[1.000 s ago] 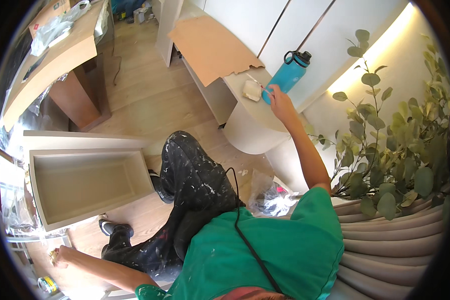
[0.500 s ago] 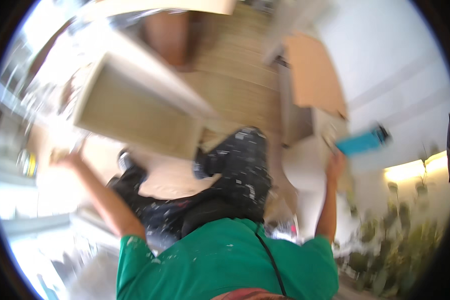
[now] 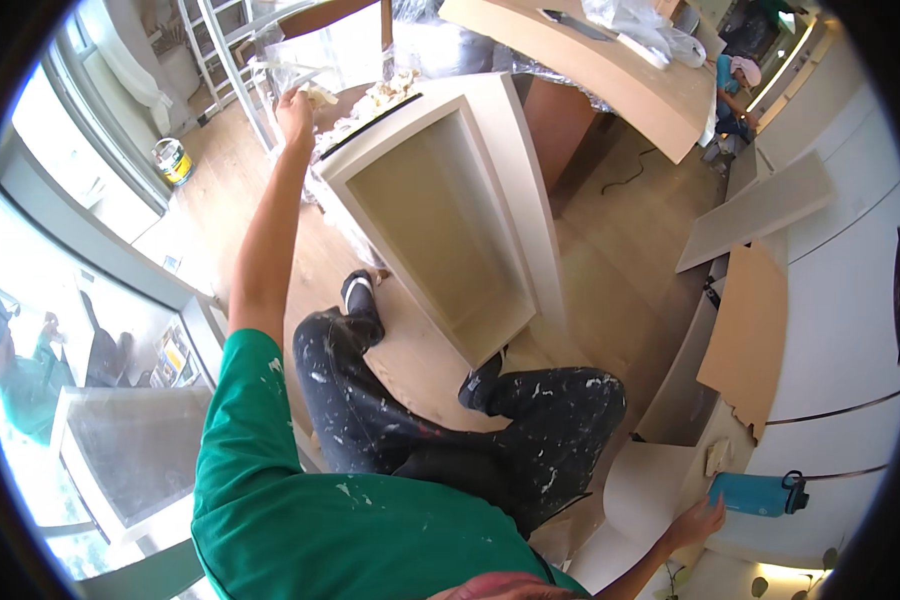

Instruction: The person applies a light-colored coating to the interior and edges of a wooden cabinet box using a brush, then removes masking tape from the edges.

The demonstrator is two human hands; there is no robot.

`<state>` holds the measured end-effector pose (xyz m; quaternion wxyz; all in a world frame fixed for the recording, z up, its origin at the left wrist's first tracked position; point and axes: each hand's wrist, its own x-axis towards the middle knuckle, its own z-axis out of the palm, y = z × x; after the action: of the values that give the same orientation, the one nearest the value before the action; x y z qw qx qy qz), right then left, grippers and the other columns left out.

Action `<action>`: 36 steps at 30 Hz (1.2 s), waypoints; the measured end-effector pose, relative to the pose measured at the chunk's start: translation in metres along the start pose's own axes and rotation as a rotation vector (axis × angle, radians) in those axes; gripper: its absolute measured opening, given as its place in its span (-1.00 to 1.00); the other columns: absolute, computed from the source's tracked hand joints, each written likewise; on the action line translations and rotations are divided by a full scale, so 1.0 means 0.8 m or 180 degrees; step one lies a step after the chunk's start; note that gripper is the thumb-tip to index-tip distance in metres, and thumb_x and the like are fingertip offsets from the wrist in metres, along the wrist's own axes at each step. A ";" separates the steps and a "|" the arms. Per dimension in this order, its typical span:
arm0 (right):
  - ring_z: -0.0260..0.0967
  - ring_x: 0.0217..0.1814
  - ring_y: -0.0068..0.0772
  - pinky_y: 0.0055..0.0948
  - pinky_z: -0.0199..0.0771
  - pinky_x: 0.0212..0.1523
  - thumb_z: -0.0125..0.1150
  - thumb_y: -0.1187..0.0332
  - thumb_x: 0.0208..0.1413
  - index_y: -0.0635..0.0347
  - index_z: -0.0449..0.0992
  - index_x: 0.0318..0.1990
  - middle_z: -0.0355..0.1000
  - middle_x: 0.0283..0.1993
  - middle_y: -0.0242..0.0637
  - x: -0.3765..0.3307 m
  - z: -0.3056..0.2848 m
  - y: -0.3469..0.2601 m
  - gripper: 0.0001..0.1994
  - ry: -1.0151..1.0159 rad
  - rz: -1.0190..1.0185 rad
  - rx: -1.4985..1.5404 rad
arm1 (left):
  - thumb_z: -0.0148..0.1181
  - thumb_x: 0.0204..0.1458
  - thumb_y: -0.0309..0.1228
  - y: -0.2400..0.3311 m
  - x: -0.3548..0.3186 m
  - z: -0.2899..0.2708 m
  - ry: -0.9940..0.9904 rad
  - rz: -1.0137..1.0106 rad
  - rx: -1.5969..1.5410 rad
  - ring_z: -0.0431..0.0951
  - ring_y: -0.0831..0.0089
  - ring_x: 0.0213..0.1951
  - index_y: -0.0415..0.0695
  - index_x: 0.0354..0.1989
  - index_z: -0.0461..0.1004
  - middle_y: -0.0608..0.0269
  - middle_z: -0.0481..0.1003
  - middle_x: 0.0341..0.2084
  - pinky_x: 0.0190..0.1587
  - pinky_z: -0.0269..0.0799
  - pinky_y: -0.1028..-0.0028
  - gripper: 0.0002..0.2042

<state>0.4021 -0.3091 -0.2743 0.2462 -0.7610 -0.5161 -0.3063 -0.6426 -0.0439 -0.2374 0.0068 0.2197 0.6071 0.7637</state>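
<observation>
My left hand [image 3: 295,115] reaches far forward on a stretched arm, its fingers closed on a crumpled cream wad [image 3: 320,95]; whether it is cloth or paper I cannot tell. Clear plastic [image 3: 275,70] hangs around that hand. Close by, a heap of similar cream scraps [image 3: 385,95] lies behind a pale furniture piece with a framed, recessed panel [image 3: 440,220], which stands before my knees. On my right, my right hand [image 3: 698,522] is on a pale ledge beside the base of a blue bottle [image 3: 755,495], fingers extended and not wrapped around it. Another cream wad [image 3: 717,457] sits beside the bottle.
A ladder [image 3: 225,70] and a paint tin [image 3: 173,160] stand at the far left, near the windows. Cardboard covers a table [image 3: 580,75] ahead. Another cardboard sheet [image 3: 745,340] and a loose board [image 3: 760,210] lean at right. A person [image 3: 735,85] crouches far right.
My view has swung and steadied from a blur. My left arm now stretches further forward with the wad. The bottle and right hand appear lower in the picture, still side by side.
</observation>
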 end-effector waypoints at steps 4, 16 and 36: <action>0.37 0.19 0.03 -0.06 0.37 0.19 0.20 0.38 0.30 0.31 0.54 0.05 0.46 0.07 -0.02 0.005 -0.066 -0.009 -0.75 0.0288 -0.0068 -0.0067 | 0.20 0.00 -0.31 -0.051 -0.024 0.070 -0.1132 -0.1164 0.0751 0.62 0.30 -0.19 -0.35 0.01 0.57 0.02 0.62 -0.21 -0.10 0.50 0.39 -0.57; 0.44 0.09 -0.03 -0.14 0.44 0.14 0.16 0.54 0.27 0.42 0.55 0.00 0.49 0.01 -0.04 0.025 -0.071 -0.104 -0.80 0.0147 -0.0455 0.0593 | 0.35 0.06 -0.35 -0.106 -0.001 0.011 -0.1816 -0.0555 0.0925 0.49 0.60 -0.37 -0.21 0.03 0.60 0.26 0.62 -0.27 -0.37 0.43 0.64 -0.64; 0.49 -0.10 -0.47 -0.46 0.51 -0.05 0.21 0.31 0.32 0.22 0.57 0.00 0.54 -0.14 -0.28 -0.067 0.037 -0.596 -0.78 -0.3970 0.1664 0.5837 | 0.06 0.33 -0.21 0.099 -0.275 -0.051 0.1083 -0.0083 -0.1035 0.39 0.56 -0.16 -0.17 0.03 0.36 0.27 0.43 -0.20 -0.13 0.31 0.50 -0.71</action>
<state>-0.0533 -0.1576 -0.3055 0.4666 -0.3981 -0.4037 0.6788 -0.4371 -0.1632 -0.2424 -0.0505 0.0759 0.4713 0.8773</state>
